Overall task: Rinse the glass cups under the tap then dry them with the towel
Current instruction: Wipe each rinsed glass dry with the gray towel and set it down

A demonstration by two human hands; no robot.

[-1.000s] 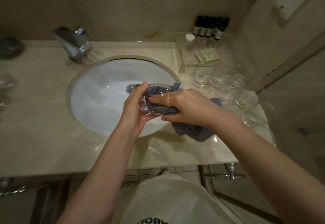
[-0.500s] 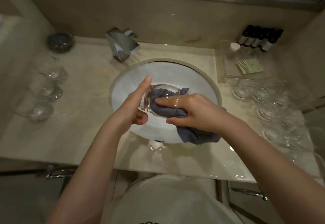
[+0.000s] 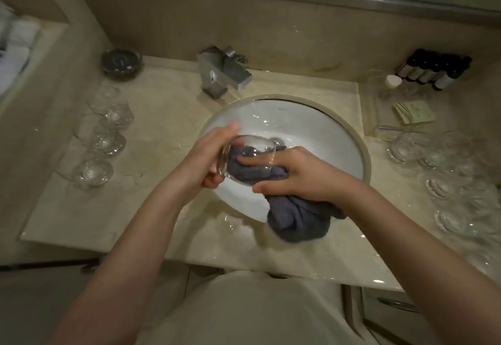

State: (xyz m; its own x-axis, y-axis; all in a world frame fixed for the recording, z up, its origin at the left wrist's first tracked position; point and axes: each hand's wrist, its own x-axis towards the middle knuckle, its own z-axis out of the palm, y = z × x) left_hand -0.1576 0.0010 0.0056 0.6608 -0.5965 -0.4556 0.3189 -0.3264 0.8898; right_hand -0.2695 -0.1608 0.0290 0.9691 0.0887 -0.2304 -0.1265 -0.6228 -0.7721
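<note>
At the far left of the pale marble counter (image 3: pixel 162 117), a small dark round dish (image 3: pixel 121 64) sits against the back wall, and in front of it a cluster of clear glass cups (image 3: pixel 104 134) stands on the stone. Further right, a square chrome tap (image 3: pixel 222 75) is mounted behind the white oval sink basin (image 3: pixel 311 130). Over the basin, the left hand (image 3: pixel 208 160) wraps around the base of a clear glass cup (image 3: pixel 248 160), which lies tilted on its side with its mouth to the right. A dark grey towel (image 3: pixel 295 217) is stuffed partly into that cup, and the right hand (image 3: pixel 301 175) clamps the cloth, its index finger reaching inside the rim; the rest of the cloth hangs bunched below the wrist. To the right, more clear glass cups (image 3: pixel 444 182) crowd the counter, behind them a folded paper packet (image 3: pixel 413 112) and a row of dark toiletry bottles (image 3: pixel 433 72) with pale labels.
</note>
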